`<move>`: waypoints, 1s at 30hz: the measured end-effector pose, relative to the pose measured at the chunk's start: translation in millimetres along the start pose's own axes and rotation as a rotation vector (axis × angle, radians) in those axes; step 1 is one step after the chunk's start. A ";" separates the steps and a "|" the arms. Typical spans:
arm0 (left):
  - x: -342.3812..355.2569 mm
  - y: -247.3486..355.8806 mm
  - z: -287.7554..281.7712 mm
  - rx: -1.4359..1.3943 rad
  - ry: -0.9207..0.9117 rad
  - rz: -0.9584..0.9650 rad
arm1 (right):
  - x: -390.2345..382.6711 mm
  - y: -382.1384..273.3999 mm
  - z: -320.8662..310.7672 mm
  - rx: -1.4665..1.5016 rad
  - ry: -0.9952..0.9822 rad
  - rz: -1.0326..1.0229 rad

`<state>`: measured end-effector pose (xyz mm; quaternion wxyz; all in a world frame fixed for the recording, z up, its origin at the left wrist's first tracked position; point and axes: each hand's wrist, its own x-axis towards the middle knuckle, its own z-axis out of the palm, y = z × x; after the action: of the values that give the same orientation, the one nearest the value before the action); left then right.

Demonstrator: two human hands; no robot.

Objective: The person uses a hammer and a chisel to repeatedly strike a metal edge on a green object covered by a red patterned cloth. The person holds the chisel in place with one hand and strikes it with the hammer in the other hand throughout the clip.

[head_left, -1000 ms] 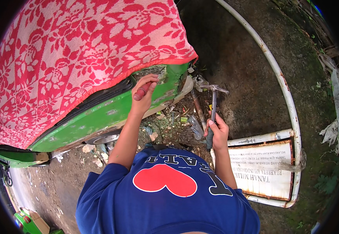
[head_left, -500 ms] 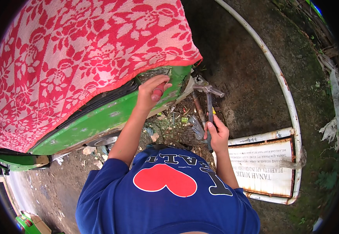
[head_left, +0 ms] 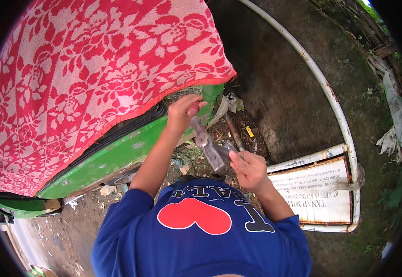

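My left hand (head_left: 180, 114) is closed around a tool whose red rounded handle end (head_left: 193, 109) pokes out of the fist. The rest of that tool is hidden by the hand, so its kind cannot be told. It is held at the edge of a green car body (head_left: 134, 144) with patchy, chipped paint. In my right hand (head_left: 249, 170) is a hammer (head_left: 210, 148), gripped by the handle. Its metal head, slightly blurred, is at the red handle end; I cannot tell whether they touch.
A red and pink floral towel (head_left: 113, 69) drapes over the car. To the right, a rusty white metal frame (head_left: 319, 76) curves around a white sign panel (head_left: 316, 194). A pipe-like rod (head_left: 233, 131), a small yellow piece (head_left: 249, 131) and debris lie on the dirt.
The hammer has swung left from above the dirt to the red handle end, my right hand shifting slightly with it. My left hand has kept its hold near the same spot.
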<state>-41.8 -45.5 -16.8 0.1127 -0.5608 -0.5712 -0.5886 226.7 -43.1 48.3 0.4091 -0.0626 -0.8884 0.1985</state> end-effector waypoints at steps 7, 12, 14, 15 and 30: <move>-7.4 2.4 -5.7 -0.074 0.103 0.003 | -9.5 7.1 4.1 -0.008 -0.089 0.065; -3.9 -2.4 -7.1 -0.096 0.026 -0.048 | -12.6 7.5 7.1 0.082 -0.016 0.141; -4.7 -4.6 -6.5 -0.143 -0.012 -0.075 | -12.5 7.0 7.7 0.095 0.006 0.148; -9.3 -8.9 -3.8 -0.192 -0.014 -0.082 | -14.4 7.2 7.3 0.092 0.005 0.156; -19.6 9.9 -27.3 -0.283 -0.214 -0.190 | -40.9 4.4 8.0 0.204 0.080 0.446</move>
<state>-41.9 -80.5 -19.2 -0.0845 -0.5742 -0.5418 -0.6079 247.3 -52.7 13.2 0.3943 -0.2233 -0.8112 0.3697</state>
